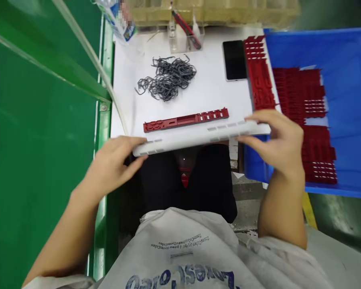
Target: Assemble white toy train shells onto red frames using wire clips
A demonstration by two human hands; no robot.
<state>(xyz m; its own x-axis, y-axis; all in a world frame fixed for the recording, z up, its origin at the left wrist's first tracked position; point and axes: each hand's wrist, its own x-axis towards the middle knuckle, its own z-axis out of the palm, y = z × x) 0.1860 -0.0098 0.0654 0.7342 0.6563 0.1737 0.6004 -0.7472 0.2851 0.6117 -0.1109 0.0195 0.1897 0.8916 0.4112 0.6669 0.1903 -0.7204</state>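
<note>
A long white plastic strip with slots [186, 140] spans between my two hands, held at the table's front edge. My left hand [116, 162] pinches its left end between thumb and fingers. At the other end, my right hand [278, 138] grips it the same way, slightly higher. Just beyond the strip lies a slotted dark red plastic strip [186, 120] on the white tabletop [129, 102]. Farther back sits a tangled pile of grey bent pieces [170, 78], perhaps cord or rubber.
Stacked red parts [260, 76] lie at the table's right side, beside a black phone [234, 60]. A blue bin [351, 120] holds more red parts [314, 100]. At the back are a clear holder with a red cutter [186, 30], a yellowish tray [228, 14] and a plastic bottle [116, 18].
</note>
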